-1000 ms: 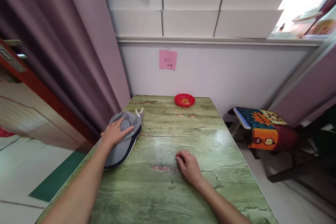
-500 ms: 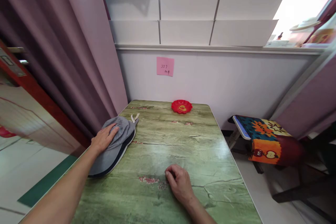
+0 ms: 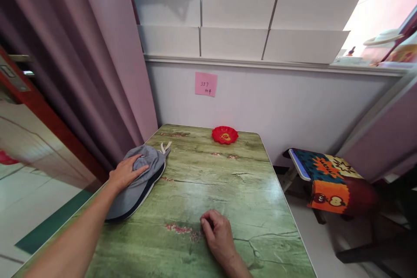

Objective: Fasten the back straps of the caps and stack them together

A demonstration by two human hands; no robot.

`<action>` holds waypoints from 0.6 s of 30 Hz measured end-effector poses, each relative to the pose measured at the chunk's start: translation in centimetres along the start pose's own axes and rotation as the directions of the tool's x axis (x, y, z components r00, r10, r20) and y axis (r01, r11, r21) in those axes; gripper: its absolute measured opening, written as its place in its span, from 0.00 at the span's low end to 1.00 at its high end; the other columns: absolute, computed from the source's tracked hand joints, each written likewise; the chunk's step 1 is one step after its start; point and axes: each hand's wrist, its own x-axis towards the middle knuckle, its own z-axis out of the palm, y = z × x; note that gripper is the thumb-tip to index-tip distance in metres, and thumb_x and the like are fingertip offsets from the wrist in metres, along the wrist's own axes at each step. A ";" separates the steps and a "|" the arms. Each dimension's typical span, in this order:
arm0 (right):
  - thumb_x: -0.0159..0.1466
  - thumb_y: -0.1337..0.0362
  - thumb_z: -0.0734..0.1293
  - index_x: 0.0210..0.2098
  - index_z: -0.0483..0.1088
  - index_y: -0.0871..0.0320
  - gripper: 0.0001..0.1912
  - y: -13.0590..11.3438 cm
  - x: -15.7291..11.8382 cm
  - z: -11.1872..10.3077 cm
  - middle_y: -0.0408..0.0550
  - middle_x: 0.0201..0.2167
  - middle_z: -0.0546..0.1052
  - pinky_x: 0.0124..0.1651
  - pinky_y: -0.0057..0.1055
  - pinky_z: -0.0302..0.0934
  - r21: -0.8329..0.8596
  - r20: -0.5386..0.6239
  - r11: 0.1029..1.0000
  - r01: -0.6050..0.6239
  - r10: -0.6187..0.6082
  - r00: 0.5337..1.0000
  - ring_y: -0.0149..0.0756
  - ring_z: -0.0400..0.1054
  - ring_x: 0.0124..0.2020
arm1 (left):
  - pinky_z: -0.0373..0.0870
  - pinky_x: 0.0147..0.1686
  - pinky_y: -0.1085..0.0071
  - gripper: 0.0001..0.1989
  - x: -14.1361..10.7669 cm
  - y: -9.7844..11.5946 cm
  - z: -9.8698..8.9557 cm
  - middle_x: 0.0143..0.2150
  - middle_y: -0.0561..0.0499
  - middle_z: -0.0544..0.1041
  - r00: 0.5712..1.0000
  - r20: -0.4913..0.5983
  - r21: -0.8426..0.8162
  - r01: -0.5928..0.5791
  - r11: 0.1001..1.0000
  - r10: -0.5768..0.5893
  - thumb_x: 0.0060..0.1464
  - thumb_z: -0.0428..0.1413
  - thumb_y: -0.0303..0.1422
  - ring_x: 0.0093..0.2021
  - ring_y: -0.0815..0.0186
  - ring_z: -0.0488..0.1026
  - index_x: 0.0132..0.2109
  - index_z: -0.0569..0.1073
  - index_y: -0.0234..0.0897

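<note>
A grey cap [image 3: 130, 195] with a dark-edged brim and pale straps at its far end lies on the left side of the table. On its crown rests my left hand [image 3: 125, 173], the thumb spread away from the fingers; the cap's underside is hidden. My right hand [image 3: 217, 233] lies on the tabletop near the front, loosely curled with thumb and forefinger together, and nothing shows in it. A red scalloped dish [image 3: 225, 135] with a yellow design stands near the far edge, apart from both hands.
The green wood-patterned table [image 3: 208, 182] meets a white wall carrying a pink note [image 3: 206, 84]. White boxes [image 3: 234, 43] are stacked on the sill above. To the right is a stool [image 3: 329, 173] with a colourful cloth; a purple curtain [image 3: 107, 52] hangs at left.
The view has shifted slightly. My left thumb is spread a little wider on the cap. My right hand stays curled at nearly the same place on the table.
</note>
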 end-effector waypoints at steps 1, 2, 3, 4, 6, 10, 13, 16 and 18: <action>0.64 0.65 0.62 0.31 0.71 0.56 0.08 0.0 0.0 0.0 0.43 0.27 0.74 0.35 0.26 0.55 -0.001 0.001 1.000 0.001 -0.001 1.000 0.33 0.69 0.31 | 0.59 0.60 0.50 0.39 0.0 0.0 0.0 0.65 0.43 0.66 1.000 0.012 0.003 -0.001 1.000 0.001 0.50 0.52 0.57 0.64 0.44 0.61 0.64 0.64 0.44; 0.64 0.65 0.62 0.31 0.71 0.56 0.08 -0.1 0.0 -0.1 0.43 0.27 0.74 0.35 0.26 0.55 -0.002 0.001 1.000 0.000 0.000 1.000 0.33 0.69 0.31 | 0.58 0.60 0.48 0.39 -0.1 0.0 0.0 0.65 0.42 0.65 1.000 0.027 0.005 -0.003 1.000 0.002 0.50 0.51 0.58 0.65 0.44 0.59 0.65 0.64 0.44; 0.65 0.65 0.62 0.30 0.71 0.56 0.09 -0.1 0.0 -0.1 0.43 0.27 0.74 0.35 0.26 0.55 -0.002 0.001 1.000 0.000 0.000 1.000 0.33 0.69 0.30 | 0.58 0.60 0.46 0.40 -0.2 0.1 0.0 0.66 0.42 0.64 0.999 0.043 0.008 -0.004 1.000 0.004 0.51 0.50 0.58 0.65 0.43 0.59 0.66 0.63 0.44; 0.65 0.65 0.62 0.30 0.71 0.56 0.09 -0.1 0.0 -0.1 0.43 0.26 0.74 0.34 0.26 0.54 -0.002 0.000 1.000 0.000 0.000 1.000 0.33 0.68 0.30 | 0.58 0.59 0.44 0.40 -0.3 0.1 -0.1 0.66 0.42 0.63 0.999 0.046 0.009 -0.001 1.000 0.001 0.51 0.49 0.59 0.65 0.42 0.58 0.66 0.62 0.44; 0.65 0.64 0.61 0.30 0.71 0.56 0.10 -0.2 0.0 -0.2 0.44 0.26 0.74 0.34 0.26 0.54 -0.002 0.002 1.000 -0.005 0.005 1.000 0.33 0.68 0.29 | 0.59 0.59 0.43 0.40 -0.5 0.4 -0.3 0.67 0.42 0.62 0.999 0.042 0.008 0.001 1.000 -0.002 0.51 0.49 0.59 0.65 0.41 0.58 0.66 0.62 0.44; 0.66 0.62 0.61 0.30 0.71 0.57 0.11 -0.2 0.0 -0.3 0.44 0.25 0.74 0.34 0.26 0.55 -0.005 0.009 1.000 -0.008 0.008 1.000 0.34 0.68 0.29 | 0.59 0.58 0.44 0.41 -1.0 0.7 -0.5 0.67 0.41 0.62 0.999 0.043 0.009 0.001 1.000 -0.002 0.51 0.48 0.59 0.65 0.41 0.58 0.66 0.62 0.43; 0.66 0.62 0.61 0.30 0.71 0.57 0.11 -0.1 0.0 -0.2 0.45 0.26 0.75 0.34 0.26 0.56 -0.008 0.008 1.000 -0.004 0.004 1.000 0.34 0.69 0.30 | 0.60 0.58 0.45 0.41 -1.2 0.8 -0.6 0.67 0.42 0.62 0.999 0.047 0.008 -0.002 1.000 0.002 0.52 0.48 0.60 0.65 0.42 0.58 0.66 0.61 0.44; 0.66 0.61 0.61 0.30 0.72 0.56 0.12 -0.1 0.0 0.0 0.45 0.26 0.75 0.34 0.27 0.56 -0.027 0.007 1.000 -0.016 0.016 1.000 0.35 0.69 0.29 | 0.61 0.57 0.45 0.40 -1.4 0.8 -0.5 0.67 0.43 0.62 0.999 0.038 0.014 -0.005 1.000 0.004 0.52 0.47 0.61 0.65 0.43 0.58 0.66 0.61 0.45; 0.66 0.60 0.60 0.30 0.72 0.56 0.13 -0.1 0.0 0.1 0.45 0.26 0.75 0.34 0.27 0.56 -0.049 0.008 0.999 -0.020 0.021 1.000 0.35 0.69 0.29 | 0.62 0.56 0.45 0.40 -1.6 0.9 -0.6 0.67 0.43 0.62 1.000 0.030 0.013 -0.003 1.000 0.003 0.52 0.47 0.60 0.65 0.43 0.58 0.66 0.62 0.45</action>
